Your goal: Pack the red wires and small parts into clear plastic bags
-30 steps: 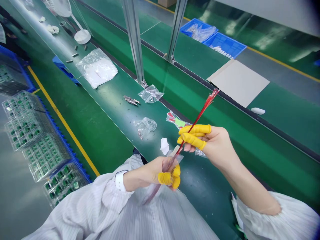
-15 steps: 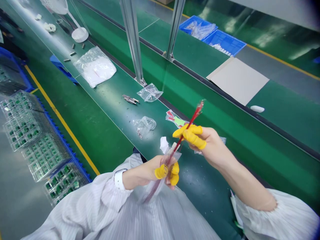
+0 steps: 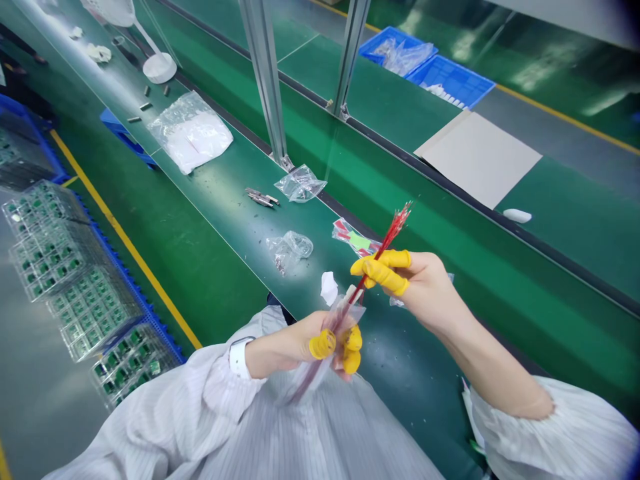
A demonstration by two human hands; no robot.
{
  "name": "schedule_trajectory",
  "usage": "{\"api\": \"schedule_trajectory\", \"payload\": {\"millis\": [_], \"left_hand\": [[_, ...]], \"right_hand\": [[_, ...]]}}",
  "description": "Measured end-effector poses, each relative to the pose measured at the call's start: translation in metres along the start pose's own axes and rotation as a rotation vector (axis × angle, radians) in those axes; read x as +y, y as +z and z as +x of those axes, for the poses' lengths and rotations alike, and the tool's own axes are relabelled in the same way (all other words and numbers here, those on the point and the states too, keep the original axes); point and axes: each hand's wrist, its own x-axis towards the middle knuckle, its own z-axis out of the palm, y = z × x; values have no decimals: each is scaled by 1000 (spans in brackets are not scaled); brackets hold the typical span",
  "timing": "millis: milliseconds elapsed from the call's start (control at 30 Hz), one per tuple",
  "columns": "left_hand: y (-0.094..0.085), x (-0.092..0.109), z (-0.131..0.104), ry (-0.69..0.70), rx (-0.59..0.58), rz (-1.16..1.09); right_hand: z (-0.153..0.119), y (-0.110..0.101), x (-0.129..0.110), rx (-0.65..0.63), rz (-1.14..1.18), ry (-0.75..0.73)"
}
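Note:
A bundle of thin red wires [image 3: 396, 225] with pale tips sticks up out of a clear plastic bag [image 3: 320, 373]. My left hand [image 3: 320, 343], with yellow finger cots, is closed around the bag and the wires inside it. Higher up, my right hand [image 3: 405, 277] pinches the bundle between cot-covered fingertips, and the free ends fan out above. Behind the bundle lies a clear packet with red pieces and a green label [image 3: 357, 240]. A white paper scrap [image 3: 329, 288] is just beyond my left hand.
On the green bench are crumpled clear bags [image 3: 300, 183], metal rods [image 3: 261, 198], a large bag with white contents [image 3: 197, 137] and a white lamp [image 3: 160, 67]. Metal posts [image 3: 265, 80] rise along its far edge. Trays of green circuit boards [image 3: 90, 307] stand at left; blue bins [image 3: 450, 80] sit across.
My right hand has shifted slightly to the right along with the upper wires. Their tips have spread wider apart. My left hand keeps its hold on the bag.

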Motion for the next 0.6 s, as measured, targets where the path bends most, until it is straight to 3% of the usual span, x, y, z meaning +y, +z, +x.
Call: {"api": "schedule_trajectory", "payload": {"millis": [200,600], "left_hand": [[3,2,0,-22,-28,53],[5,1,-1,-63,-121,103]], "right_hand": [[8,-1,-12,40,-55,23],[25,1,-16,-82,-59,128]]}}
